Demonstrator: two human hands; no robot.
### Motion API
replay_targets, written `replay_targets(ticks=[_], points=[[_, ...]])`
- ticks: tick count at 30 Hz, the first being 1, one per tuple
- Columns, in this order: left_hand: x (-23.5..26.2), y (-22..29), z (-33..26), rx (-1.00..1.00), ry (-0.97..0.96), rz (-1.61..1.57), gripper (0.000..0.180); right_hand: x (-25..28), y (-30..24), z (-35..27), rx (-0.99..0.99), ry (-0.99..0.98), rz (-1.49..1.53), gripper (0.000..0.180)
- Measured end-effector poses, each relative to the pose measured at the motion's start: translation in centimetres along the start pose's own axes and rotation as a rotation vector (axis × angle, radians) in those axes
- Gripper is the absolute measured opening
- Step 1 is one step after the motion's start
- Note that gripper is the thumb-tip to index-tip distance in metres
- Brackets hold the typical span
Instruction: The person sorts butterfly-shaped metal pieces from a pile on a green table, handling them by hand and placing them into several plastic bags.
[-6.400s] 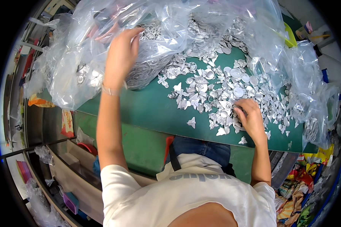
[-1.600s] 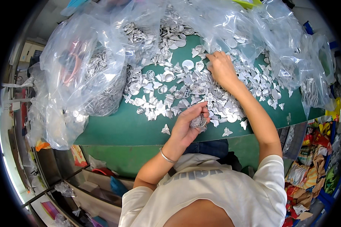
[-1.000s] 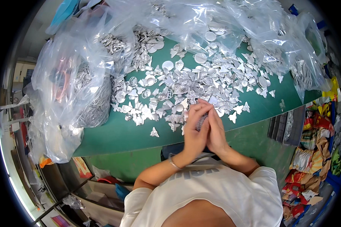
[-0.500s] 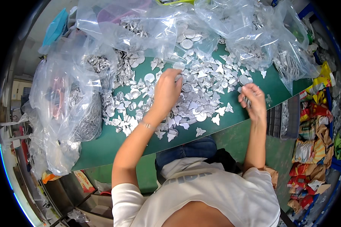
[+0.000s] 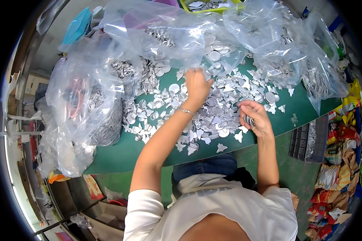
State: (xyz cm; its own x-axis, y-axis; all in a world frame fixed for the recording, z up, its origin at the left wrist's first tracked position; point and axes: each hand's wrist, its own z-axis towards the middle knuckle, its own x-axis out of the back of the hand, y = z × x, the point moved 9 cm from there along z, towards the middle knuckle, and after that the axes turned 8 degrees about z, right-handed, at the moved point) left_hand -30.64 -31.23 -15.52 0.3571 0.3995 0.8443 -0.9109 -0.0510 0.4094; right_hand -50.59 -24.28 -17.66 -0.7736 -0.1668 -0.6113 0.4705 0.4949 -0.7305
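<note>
Small flat silver-grey metal pieces [image 5: 225, 108], many of them butterfly-like or round, lie in a loose heap on a green table [image 5: 120, 154]. My left hand [image 5: 198, 86] reaches to the far side of the heap, at the edge of a clear plastic bag [image 5: 185, 44]. Its fingers are bent together and their tips are hidden. Over the heap's right side, my right hand [image 5: 258, 120] curls round several small metal pieces [image 5: 249, 120], with thumb and forefinger near each other. A round metal disc [image 5: 270, 97] lies just beyond it.
Clear bags of metal parts [image 5: 104, 116] crowd the table's left and back. More bags [image 5: 277, 44] stand at the back right. Behind is a yellow-green basket [image 5: 213, 9]. A dark crate [image 5: 305, 138] stands beyond the right edge, near colourful packets [image 5: 330, 176].
My left hand has moved farther off, toward the bag's edge. My right hand has come left over the heap, still holding metal pieces. The whole view has shifted slightly.
</note>
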Motion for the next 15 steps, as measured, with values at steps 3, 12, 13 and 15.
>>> replay_targets(ticks=[3, 12, 13, 15], points=[[-0.1, 0.3, 0.0, -0.057, -0.044, -0.054, 0.04, -0.5, 1.0, 0.0, -0.049, -0.002, 0.173, 0.016], [7.3, 2.5, -9.4, 0.187, -0.291, -0.923, 0.038, -3.7, 2.6, -2.5, 0.161, 0.192, 0.312, 0.023], [5.5, 2.7, -13.4, 0.604, -0.499, -1.302, 0.037, -5.5, 2.7, -3.0, 0.18, 0.123, 0.186, 0.02], [5.0, 4.9, -17.4, 0.934, -0.701, -1.946, 0.034, -8.9, 2.7, -3.9, 0.328, -0.005, -0.273, 0.015]])
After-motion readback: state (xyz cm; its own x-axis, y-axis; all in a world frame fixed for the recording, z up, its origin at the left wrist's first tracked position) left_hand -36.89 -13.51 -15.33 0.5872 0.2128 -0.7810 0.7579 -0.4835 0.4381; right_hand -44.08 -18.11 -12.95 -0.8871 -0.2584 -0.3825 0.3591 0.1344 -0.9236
